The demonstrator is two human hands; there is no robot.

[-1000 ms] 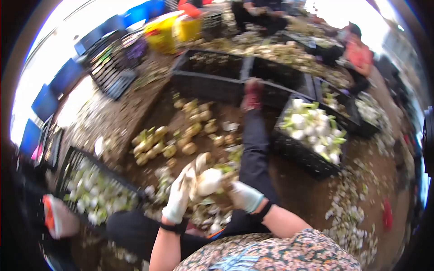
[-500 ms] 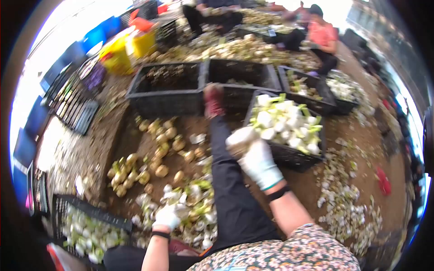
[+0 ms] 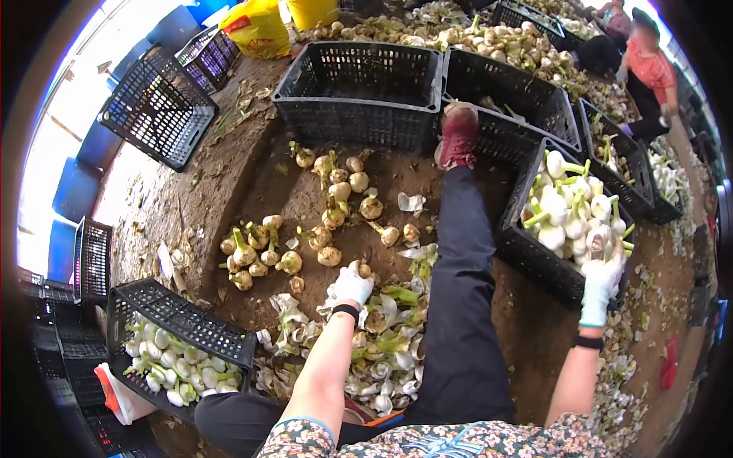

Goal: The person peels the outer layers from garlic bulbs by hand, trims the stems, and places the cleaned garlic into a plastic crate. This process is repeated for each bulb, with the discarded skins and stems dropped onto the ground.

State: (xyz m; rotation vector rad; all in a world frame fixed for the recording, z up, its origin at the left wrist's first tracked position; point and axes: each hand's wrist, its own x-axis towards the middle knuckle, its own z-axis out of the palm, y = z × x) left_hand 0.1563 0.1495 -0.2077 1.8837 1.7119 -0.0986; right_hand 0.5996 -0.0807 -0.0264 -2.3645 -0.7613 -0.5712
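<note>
My left hand [image 3: 353, 287], in a white glove, reaches down to the soil with its fingers closed round a brownish garlic bulb [image 3: 365, 269]. Near it lie several unpeeled garlic bulbs [image 3: 328, 256] with short green stems. Stripped white and green skins [image 3: 389, 343] are heaped by my wrist. At the near right edge of a black crate is my right hand [image 3: 602, 278], also gloved, with soiled fingers stretched over cleaned white garlic bulbs [image 3: 561, 206]. Those fingertips touch or nearly touch the bulbs; no separate thing shows clearly in them.
Two large black crates [image 3: 359, 114] stand ahead, my red shoe [image 3: 460, 130] against one. A tilted crate [image 3: 183, 313] of white bulbs is at my left. More crates, a yellow bag [image 3: 256, 30] and a garlic heap lie farther off. A person in a pink top [image 3: 649, 69] sits at upper right.
My left hand has moved forward from the skins to the unpeeled bulbs. My right hand has gone from above my leg to the crate of white bulbs. The view has turned left and down.
</note>
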